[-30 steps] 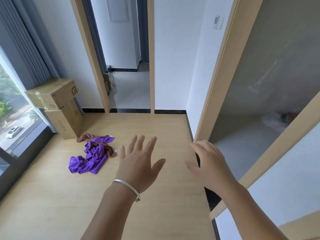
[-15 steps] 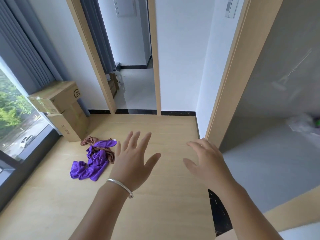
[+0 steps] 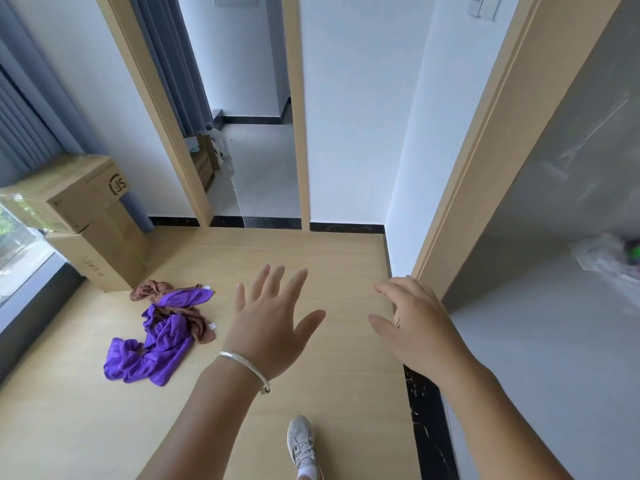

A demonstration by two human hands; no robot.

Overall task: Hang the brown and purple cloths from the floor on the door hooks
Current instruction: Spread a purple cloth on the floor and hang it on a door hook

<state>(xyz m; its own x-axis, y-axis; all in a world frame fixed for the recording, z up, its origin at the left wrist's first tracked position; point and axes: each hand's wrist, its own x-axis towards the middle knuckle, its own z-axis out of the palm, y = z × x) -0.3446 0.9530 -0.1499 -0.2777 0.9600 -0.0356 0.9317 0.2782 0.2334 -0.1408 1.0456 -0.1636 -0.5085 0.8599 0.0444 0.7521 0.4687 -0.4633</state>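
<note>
A purple cloth (image 3: pixel 159 344) lies crumpled on the wooden floor at the left, tangled with a brown cloth (image 3: pixel 152 289) that pokes out at its far end and right side. My left hand (image 3: pixel 272 323), with a silver bracelet at the wrist, hovers in the air to the right of the cloths, fingers spread and holding nothing. My right hand (image 3: pixel 417 323) floats further right, fingers relaxed and empty. No door hooks are in sight.
Two stacked cardboard boxes (image 3: pixel 86 216) stand by the window at the left, just beyond the cloths. A doorway (image 3: pixel 256 168) opens ahead. A wooden door frame (image 3: pixel 485 140) rises at the right with a black threshold (image 3: pixel 429 427) below. My white shoe (image 3: pixel 302 445) is on the floor.
The view has moved forward and tipped down, so the cloths and boxes sit closer and my shoe has come into view. Both hands stay open and raised.
</note>
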